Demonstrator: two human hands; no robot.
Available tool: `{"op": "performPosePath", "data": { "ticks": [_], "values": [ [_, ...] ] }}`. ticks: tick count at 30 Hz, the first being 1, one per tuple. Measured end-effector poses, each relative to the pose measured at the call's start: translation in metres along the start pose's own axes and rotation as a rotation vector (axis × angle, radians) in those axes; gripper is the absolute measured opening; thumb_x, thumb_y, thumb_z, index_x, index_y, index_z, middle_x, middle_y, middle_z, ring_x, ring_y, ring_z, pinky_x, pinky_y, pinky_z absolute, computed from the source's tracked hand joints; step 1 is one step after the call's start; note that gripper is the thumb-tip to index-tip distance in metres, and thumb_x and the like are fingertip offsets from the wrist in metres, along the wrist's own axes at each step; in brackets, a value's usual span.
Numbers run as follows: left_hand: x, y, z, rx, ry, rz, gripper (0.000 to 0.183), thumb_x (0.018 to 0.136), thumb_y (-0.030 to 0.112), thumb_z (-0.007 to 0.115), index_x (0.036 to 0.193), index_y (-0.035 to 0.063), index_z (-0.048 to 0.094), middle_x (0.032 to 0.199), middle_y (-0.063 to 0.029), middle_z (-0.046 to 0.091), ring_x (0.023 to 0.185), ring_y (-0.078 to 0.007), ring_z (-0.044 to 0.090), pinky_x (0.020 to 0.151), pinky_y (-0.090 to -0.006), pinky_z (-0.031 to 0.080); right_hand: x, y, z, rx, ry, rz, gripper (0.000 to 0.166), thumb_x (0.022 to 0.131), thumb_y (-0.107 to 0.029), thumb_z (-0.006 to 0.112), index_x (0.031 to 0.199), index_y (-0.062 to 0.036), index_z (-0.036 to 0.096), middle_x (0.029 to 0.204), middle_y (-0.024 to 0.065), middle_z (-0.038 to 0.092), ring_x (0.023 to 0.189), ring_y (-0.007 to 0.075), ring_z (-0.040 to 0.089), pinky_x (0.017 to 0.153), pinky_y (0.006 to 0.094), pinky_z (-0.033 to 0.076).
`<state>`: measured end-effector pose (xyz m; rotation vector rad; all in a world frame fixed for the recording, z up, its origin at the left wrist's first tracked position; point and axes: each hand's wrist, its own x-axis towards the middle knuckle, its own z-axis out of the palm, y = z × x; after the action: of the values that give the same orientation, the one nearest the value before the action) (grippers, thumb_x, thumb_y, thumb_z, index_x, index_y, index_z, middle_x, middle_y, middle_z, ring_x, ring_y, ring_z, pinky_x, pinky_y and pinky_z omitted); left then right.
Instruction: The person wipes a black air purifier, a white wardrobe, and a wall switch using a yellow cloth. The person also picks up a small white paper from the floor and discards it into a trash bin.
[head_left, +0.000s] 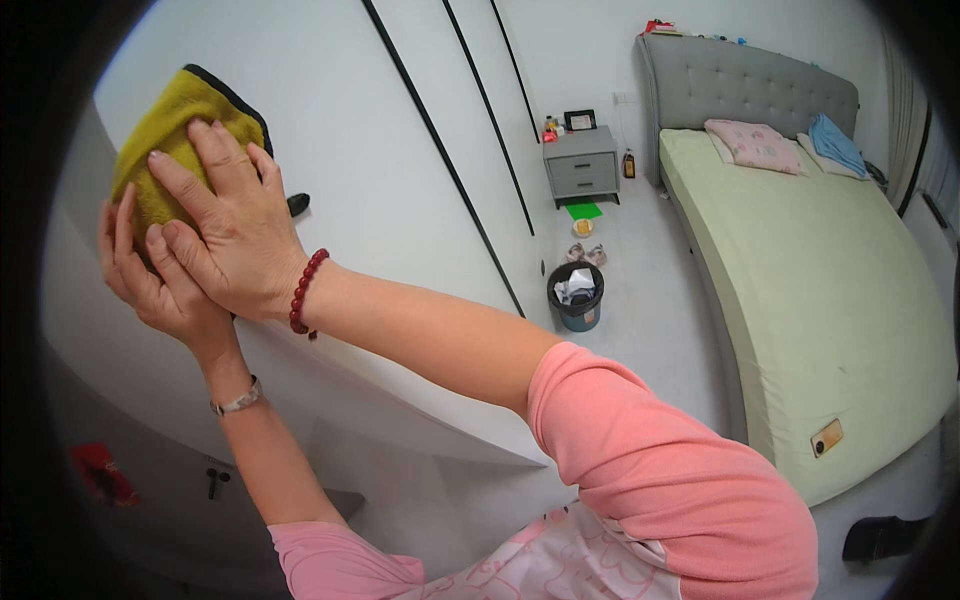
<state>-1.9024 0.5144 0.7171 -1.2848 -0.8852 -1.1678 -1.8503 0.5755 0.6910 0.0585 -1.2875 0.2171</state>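
Note:
A yellow microfiber cloth (176, 142) with dark edging lies against a white wardrobe door (330, 112) at the upper left. Fingers spread, my right hand (240, 217) presses on the cloth; a red bead bracelet (306, 292) circles that wrist. My left hand (161, 289) is at the cloth's lower edge, touching the right hand and holding the cloth from below; part of its grip is hidden. The left wrist wears a light band (238, 397). Just right of the cloth, a small black fitting (298, 204) shows on the door.
Long black strips (450, 157) run along the wardrobe front. A lined waste bin (576, 311), shoes (586, 255) and a grey nightstand (581, 161) stand beyond. At right is a bed (825, 285) with a phone (826, 438) on it. At lower left is a door handle (216, 480).

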Motion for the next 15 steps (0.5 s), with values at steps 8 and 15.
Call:
{"op": "performPosePath", "data": {
  "ticks": [8,15],
  "values": [
    [-0.020,0.004,0.002,-0.099,-0.049,0.066,0.042,0.098,0.022,0.032,0.127,0.0032,0.054,0.135,-0.0086,0.052,0.133,-0.0291,0.037,0.110,-0.0398,0.028,-0.028,0.005,-0.006,0.074,-0.019,0.020,0.053,0.085,-0.028,0.051,0.132,-0.0070,0.045,0.140,0.0299,0.031,0.129,0.0454,0.032,0.106,0.0526,0.020],
    [-0.085,0.017,-0.018,-0.028,-0.183,0.019,0.045,0.096,0.025,0.032,0.130,0.0017,0.050,0.141,-0.0112,0.044,0.137,-0.0345,0.029,0.110,-0.0471,0.026,-0.091,0.005,-0.041,-0.030,-0.228,0.117,0.056,0.087,-0.034,0.046,0.138,-0.0107,0.042,0.146,0.0261,0.026,0.133,0.0429,0.028,0.107,0.0510,0.019]
  ]
}}
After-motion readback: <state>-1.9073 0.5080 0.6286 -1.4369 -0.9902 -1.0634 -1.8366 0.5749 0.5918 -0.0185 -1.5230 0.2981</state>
